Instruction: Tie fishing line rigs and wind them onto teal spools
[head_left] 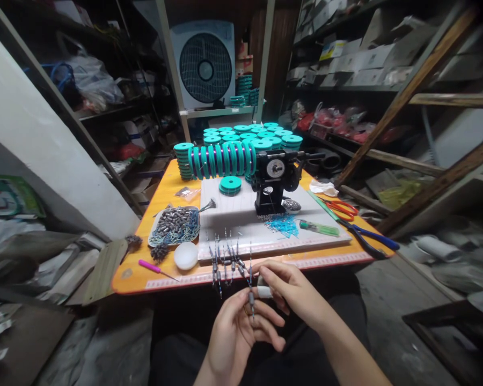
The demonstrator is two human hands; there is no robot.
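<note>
My left hand (243,332), palm up, pinches a thin fishing rig with a grey sinker (251,298) between thumb and forefinger. Its other fingers are loosely curled. From the right, my right hand (292,289) closes its thumb and fingertips around the upper part of the same rig; the exact contact is too small to see. A white wrap (264,292) covers a finger between the hands. Just beyond, several similar rigs with sinkers (233,265) hang at the table's near edge. A tray (150,242) of sinkers and blue-grey pieces lies to the left.
On the orange table (131,273) are a white cup (185,256), a pink-handled needle tool (148,266), blue slivers (284,226), a green-capped tube (320,228), red-handled scissors (346,210) and blue-handled pliers (376,238). A black winding device (269,185) carries teal spools (223,160); more stand behind.
</note>
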